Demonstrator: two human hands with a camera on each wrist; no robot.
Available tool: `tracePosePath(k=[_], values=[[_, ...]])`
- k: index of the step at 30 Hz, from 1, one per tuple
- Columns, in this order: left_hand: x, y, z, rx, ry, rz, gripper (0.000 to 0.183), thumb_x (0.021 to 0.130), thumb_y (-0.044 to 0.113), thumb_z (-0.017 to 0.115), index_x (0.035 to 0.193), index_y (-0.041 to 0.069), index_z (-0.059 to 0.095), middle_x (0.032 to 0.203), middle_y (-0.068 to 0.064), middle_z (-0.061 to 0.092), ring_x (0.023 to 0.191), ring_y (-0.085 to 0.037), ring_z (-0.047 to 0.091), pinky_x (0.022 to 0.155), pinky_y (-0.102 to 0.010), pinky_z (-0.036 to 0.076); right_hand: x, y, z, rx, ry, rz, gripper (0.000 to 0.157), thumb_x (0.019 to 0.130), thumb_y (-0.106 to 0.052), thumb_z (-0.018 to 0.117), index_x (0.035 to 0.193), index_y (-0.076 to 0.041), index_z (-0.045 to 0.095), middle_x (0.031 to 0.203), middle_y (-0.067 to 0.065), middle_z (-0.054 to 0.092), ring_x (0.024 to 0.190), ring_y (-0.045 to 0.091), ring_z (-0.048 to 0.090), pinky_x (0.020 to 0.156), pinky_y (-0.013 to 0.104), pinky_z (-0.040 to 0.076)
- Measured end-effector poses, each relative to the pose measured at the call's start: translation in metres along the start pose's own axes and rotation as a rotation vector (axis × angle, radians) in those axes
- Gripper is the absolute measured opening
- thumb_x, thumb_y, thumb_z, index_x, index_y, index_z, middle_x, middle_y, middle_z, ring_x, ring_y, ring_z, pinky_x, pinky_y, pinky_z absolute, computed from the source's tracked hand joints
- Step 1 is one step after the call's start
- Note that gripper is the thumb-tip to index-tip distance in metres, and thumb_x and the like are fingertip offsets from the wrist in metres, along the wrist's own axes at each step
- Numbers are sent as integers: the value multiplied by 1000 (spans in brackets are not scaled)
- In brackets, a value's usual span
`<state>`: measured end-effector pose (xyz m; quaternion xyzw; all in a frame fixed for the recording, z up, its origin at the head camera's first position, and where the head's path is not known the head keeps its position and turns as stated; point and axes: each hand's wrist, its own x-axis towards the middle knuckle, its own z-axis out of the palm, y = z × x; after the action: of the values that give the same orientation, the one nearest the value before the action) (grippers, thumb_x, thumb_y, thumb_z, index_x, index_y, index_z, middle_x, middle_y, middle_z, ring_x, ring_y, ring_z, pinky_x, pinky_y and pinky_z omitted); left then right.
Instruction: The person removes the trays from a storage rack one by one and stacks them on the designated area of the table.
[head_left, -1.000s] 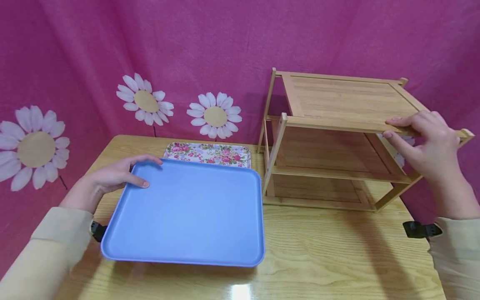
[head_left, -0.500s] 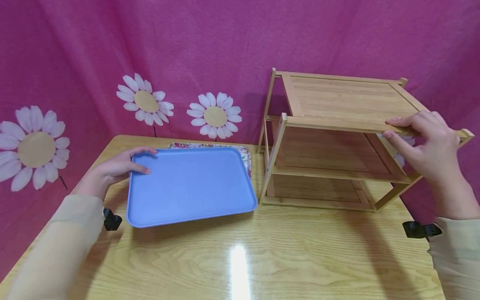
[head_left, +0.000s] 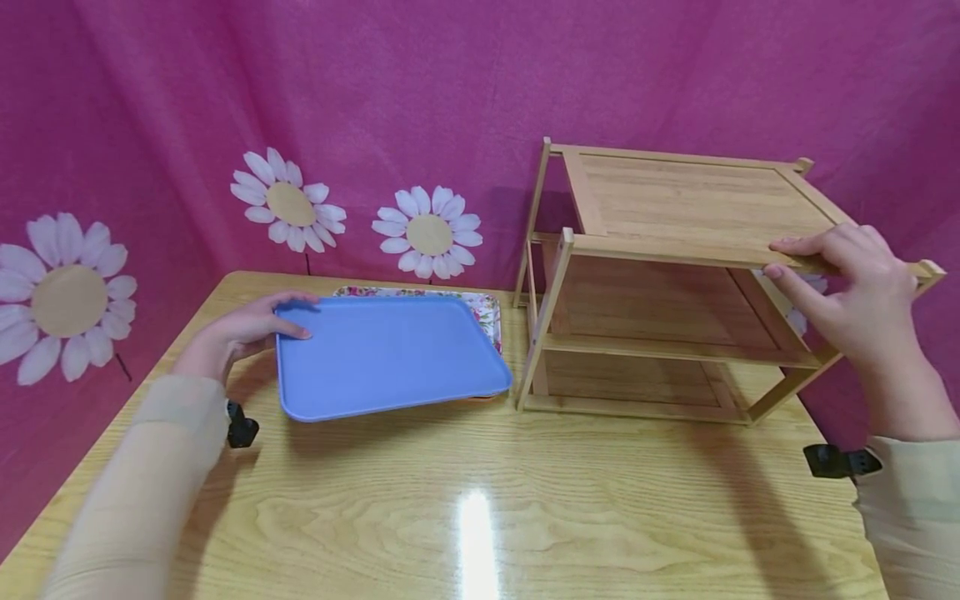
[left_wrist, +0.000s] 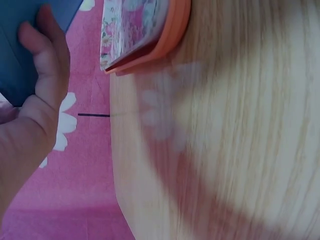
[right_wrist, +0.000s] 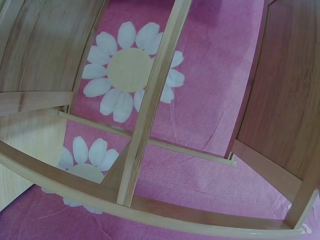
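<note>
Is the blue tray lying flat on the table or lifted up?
Lifted and tilted: the left hand grips the blue tray at its far left corner, above the floral tray; contact underneath cannot be told.

Blue rectangular tray (head_left: pixel 386 354), plain, rounded corners, tilted above floral tray (head_left: pixel 480 305) and orange tray (left_wrist: pixel 175 30); three-tier bamboo shelf rack (head_left: pixel 675 275), upright, just right.

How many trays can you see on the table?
3. The blue tray sits on top, held by the left hand. The floral tray peeks out beneath it, and the orange tray lies at the bottom. More may be hidden.
</note>
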<state>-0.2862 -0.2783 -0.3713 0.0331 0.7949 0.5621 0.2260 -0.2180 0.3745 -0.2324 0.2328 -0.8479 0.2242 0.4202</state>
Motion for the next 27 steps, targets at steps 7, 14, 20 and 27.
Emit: tracePosePath(k=[7, 14, 20, 27], values=[[7, 1, 8, -17, 73, -46, 69, 87, 16, 67, 145, 6, 30, 152, -21, 17, 129, -37, 34, 105, -48, 37, 0, 0, 0, -6, -1, -7, 43, 79, -40, 74, 90, 1, 72, 93, -42, 49, 76, -12, 32, 62, 17, 23], [7, -3, 13, 62, 160, -107, 60, 88, 24, 66, 142, 10, 42, 153, -18, 21, 110, -29, 45, 93, -38, 45, -1, 1, 0, -17, -10, -5, 42, 80, -40, 74, 91, 0, 73, 93, -42, 48, 76, -11, 32, 62, 18, 22], [15, -7, 22, 80, 200, -85, 70, 90, 30, 64, 148, 10, 30, 157, -19, 4, 140, -38, 18, 109, -54, 27, -1, 1, -2, -25, -18, -3, 34, 79, -31, 77, 93, -1, 73, 94, -42, 48, 77, -11, 32, 63, 17, 23], [28, -14, 28, 411, 194, -42, 98, 86, 45, 65, 151, 5, 4, 154, -28, 6, 139, -46, 13, 110, -58, 21, -1, 3, 0, -18, -5, -6, 32, 78, -30, 78, 92, -1, 73, 94, -42, 49, 78, -11, 34, 66, 15, 23]])
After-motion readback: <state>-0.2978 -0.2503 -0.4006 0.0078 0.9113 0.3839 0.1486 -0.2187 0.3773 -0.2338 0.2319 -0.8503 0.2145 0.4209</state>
